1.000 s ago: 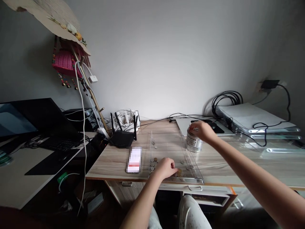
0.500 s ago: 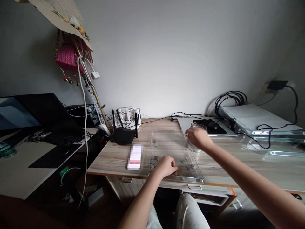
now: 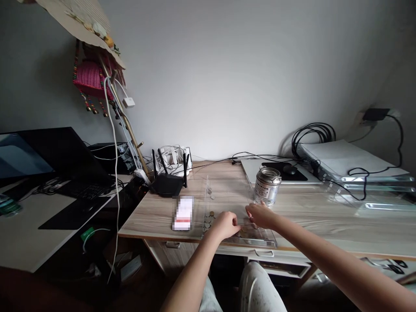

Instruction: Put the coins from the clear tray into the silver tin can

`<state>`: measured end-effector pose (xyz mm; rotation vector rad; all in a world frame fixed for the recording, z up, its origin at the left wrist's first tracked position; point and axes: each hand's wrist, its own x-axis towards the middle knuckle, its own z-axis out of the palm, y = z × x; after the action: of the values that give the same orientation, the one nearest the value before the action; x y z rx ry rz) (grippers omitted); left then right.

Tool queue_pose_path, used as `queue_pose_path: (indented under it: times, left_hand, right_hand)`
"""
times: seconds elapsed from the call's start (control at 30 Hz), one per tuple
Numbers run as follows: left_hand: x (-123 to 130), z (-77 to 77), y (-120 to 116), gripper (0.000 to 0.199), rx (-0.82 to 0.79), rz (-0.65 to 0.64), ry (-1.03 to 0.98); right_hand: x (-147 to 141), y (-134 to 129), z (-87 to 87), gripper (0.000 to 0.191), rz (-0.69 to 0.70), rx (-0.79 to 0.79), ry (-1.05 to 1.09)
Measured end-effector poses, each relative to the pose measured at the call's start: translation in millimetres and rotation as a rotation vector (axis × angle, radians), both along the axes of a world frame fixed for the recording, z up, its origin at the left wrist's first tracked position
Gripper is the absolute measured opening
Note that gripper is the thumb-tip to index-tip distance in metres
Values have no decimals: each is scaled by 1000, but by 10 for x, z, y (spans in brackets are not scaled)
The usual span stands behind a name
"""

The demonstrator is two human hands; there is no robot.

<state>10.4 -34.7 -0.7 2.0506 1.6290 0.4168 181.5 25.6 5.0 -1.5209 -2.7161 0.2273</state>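
A clear plastic tray (image 3: pixel 227 186) lies on the wooden desk (image 3: pixel 312 216) with several coins (image 3: pixel 208 219) grouped at its left side and others near its front. My left hand (image 3: pixel 228 225) rests low over the front of the tray, fingers curled together beside gold-coloured coins (image 3: pixel 243 232); what they hold, if anything, is too small to name. Over the tray's right side is my right hand (image 3: pixel 260 215), its fingers bent down at the coins there, their tips partly hidden. Just behind it stands a metal can (image 3: pixel 267 186) with a printed label, upright.
A phone (image 3: pixel 183 213) lies left of the tray, with a black router (image 3: pixel 167 185) behind it. At the back right are a mouse (image 3: pixel 290 169), coiled black cable (image 3: pixel 312 130) and stacked clear trays (image 3: pixel 357 162). A white cable hangs at the left.
My right hand has come down from the can toward me, to the tray's right side, and the can shows in full. My left hand has hardly moved.
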Motion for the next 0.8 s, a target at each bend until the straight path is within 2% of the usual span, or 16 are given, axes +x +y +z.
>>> queue_pose_path:
  times: [0.1,0.17,0.23,0.3,0.37,0.43,0.5,0.63,0.73,0.8]
  left_hand:
    - [2,-8,6,14,5,0,-1]
    - [2,-16,10,15,7,1,-3]
    - [2,-28,15,15,6,0,-9]
    - [5,-42,18,15,1,3,-13]
    - [10,-54,17,16,-5,12,-16]
    - [15,-58,12,17,-14,21,-20]
    - [16,-54,5,17,-13,23,-28]
    - [10,-43,-1,16,12,17,-42]
    - [7,-46,4,17,9,20,-41]
    - [7,-47,7,18,-1,21,-28]
  right_hand:
    - [0,-31,137,18,25,6,-2]
    - [62,28,350,16,67,80,93]
    - [204,182,637,15,64,204,304]
    - [404,411,914,15,-36,320,542]
    - [603,657,1095,16,-200,365,619]
    - [749,860,1147,16,-306,309,550]
    - [821,991,1104,13,-349,231,431]
    - [816,1059,1026,17,-417,202,265]
    - [743,944,1100,21,-413,308,209]
    - [639,761,1128,23,-321,462,238]
